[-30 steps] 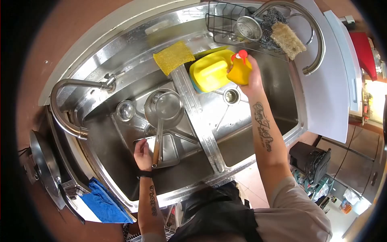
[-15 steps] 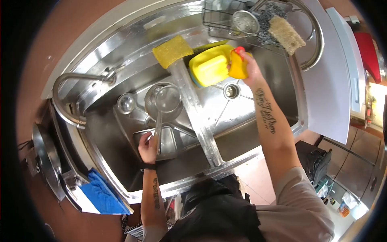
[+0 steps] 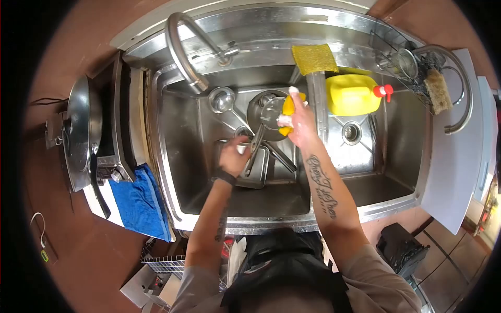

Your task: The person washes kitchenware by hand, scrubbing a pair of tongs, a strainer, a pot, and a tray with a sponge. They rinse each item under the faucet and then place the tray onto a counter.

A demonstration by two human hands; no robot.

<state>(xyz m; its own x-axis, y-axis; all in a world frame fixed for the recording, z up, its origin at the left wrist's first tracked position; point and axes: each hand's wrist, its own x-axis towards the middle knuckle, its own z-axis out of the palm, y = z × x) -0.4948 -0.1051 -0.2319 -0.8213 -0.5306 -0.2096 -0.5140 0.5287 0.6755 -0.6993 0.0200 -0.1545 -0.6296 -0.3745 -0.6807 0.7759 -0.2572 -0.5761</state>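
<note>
My right hand [image 3: 301, 122] grips a yellow-orange sponge [image 3: 288, 107] with white foam on it, at the right side of the left basin. Just beside it is the round head of a long-handled metal utensil [image 3: 271, 112], which overlaps a round metal pan. My left hand [image 3: 234, 157], fingers apart, hovers by the utensil's handle [image 3: 254, 148]. Beneath lies a rectangular metal tray [image 3: 255, 181]. A metal ladle [image 3: 222, 99] rests at the back left of the same basin.
A yellow jug [image 3: 352, 96] with a red top stands in the right basin. A yellow scrub cloth [image 3: 314, 58] lies on the divider's back end. Curved faucets [image 3: 180, 52] arch over both sides. A wire rack [image 3: 389, 44] holds scrubbers; a blue cloth [image 3: 138, 201] hangs at left.
My right hand has carried the sponge left from the jug, over the divider, to the left basin; foam now shows. The camera view has turned, shifting the sink in frame.
</note>
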